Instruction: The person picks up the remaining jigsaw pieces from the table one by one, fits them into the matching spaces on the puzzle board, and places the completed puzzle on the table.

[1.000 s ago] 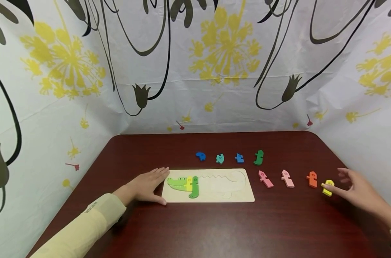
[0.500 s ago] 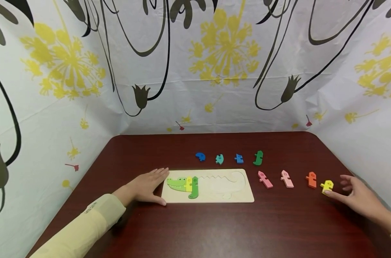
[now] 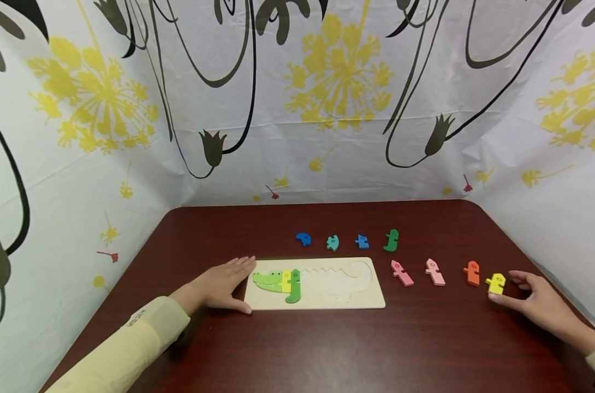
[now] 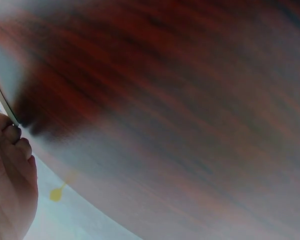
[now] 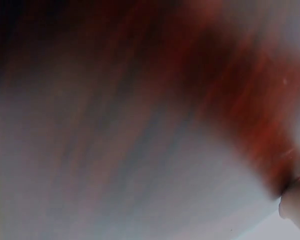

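My left hand [image 3: 221, 285] rests at the left end of a pale wooden puzzle board [image 3: 339, 303], its fingers at the upper corner and thumb at the lower one. In the board sit a green crocodile-head piece [image 3: 268, 281], a narrow yellow piece [image 3: 286, 280] and a green leg piece [image 3: 293, 289]. At the right, my right hand [image 3: 548, 305] is beside a loose yellow puzzle piece [image 3: 495, 283], thumb at its lower edge and the other fingers bent to its right. The left wrist view shows the left hand [image 4: 12, 170] by the board's edge; the right wrist view is mostly blurred table.
Between board and right hand lie two pink pieces [image 3: 402, 273] [image 3: 435, 272] and an orange piece [image 3: 471, 273]. Behind the board are a blue piece [image 3: 303, 239], a teal one [image 3: 332, 243], another blue one [image 3: 362, 242] and a green one [image 3: 391, 240]. Patterned cloth [image 3: 278, 109] surrounds the dark table [image 3: 327, 349].
The loose yellow piece, tilted at first, has turned to stand straighter beside the orange one. My right fingers drew back, then came closer to it again. My left hand stays at the board.
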Tool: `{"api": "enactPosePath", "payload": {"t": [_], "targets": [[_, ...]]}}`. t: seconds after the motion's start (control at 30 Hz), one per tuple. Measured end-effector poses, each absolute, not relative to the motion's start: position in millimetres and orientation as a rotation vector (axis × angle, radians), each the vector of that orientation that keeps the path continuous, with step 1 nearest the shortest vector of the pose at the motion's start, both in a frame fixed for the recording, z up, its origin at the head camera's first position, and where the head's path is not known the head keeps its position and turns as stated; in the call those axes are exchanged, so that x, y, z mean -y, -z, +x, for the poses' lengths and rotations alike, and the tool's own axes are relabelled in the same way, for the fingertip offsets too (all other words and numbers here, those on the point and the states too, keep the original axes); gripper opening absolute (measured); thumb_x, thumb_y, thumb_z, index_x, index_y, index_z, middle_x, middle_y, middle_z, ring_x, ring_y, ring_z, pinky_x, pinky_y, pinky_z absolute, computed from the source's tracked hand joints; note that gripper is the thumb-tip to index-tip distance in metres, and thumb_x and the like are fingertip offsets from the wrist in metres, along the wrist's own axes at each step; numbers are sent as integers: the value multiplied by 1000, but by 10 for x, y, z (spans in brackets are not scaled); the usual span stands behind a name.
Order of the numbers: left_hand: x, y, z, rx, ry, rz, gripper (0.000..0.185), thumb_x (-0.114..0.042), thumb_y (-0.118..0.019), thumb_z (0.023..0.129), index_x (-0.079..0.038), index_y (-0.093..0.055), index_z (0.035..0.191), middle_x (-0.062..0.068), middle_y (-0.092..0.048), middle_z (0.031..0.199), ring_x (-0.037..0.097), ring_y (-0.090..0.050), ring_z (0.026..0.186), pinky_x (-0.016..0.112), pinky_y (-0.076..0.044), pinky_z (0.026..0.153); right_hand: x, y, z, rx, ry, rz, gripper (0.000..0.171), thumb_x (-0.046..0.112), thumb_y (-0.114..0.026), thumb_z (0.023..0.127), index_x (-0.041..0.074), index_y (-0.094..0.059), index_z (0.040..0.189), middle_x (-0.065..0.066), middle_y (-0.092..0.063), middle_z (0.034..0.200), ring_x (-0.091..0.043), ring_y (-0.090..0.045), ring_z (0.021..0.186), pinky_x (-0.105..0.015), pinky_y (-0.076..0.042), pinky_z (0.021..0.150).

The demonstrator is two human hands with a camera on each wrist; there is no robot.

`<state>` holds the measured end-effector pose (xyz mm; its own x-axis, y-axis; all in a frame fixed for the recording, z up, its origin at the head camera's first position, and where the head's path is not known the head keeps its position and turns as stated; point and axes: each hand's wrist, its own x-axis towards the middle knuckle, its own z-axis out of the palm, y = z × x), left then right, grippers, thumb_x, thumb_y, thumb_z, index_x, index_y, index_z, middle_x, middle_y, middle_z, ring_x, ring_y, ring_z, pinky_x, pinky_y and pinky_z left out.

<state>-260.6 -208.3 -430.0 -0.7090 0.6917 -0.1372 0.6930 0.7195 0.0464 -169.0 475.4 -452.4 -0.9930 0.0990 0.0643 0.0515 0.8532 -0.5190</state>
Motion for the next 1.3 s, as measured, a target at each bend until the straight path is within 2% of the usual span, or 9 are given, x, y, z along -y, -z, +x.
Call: {"api": "enactPosePath", "payload": {"t": [0.33, 0.53, 0.73, 1.3], "targets": [[2098, 4303, -2600, -2778, 1, 1125, 114, -85, -44, 77, -7, -18, 156, 8, -15, 161, 25, -15, 146, 42, -22, 115, -4780, 4513, -1697, 2952, -839, -6, 82, 36, -72, 88, -23, -37, 132, -42, -39, 130, -53, -42, 108, -58, -40, 81], [2101, 4300, -2598, -2786, 7, 1126, 115, -85, -44, 77, -6, -19, 156, 8, -16, 161, 26, -16, 146, 42, -23, 115, -4763, 4516, -1715, 2961, -794, 0, 82, 38, -72, 88, -23, -39, 131, -43, -39, 128, -54, -41, 108, -64, -40, 81], [2102, 4293, -2590, -2782, -10, 1115, 115, -85, -45, 77, -6, -18, 156, 9, -17, 161, 27, -17, 146, 43, -23, 115, -4738, 4529, -1707, 2959, -753, -15, 83, 41, -71, 88, -22, -38, 132, -43, -37, 126, -55, -33, 112, -67, -34, 83], [2085, 4292, -2597, -2779, -20, 1131, 114, -84, -47, 77, -6, -19, 155, 9, -17, 160, 26, -17, 146, 43, -23, 115, -4742, 4564, -1703, 2944, -726, -92, 83, 46, -68, 89, -19, -40, 131, -44, -33, 125, -58, -24, 116, -70, -27, 85]]}}
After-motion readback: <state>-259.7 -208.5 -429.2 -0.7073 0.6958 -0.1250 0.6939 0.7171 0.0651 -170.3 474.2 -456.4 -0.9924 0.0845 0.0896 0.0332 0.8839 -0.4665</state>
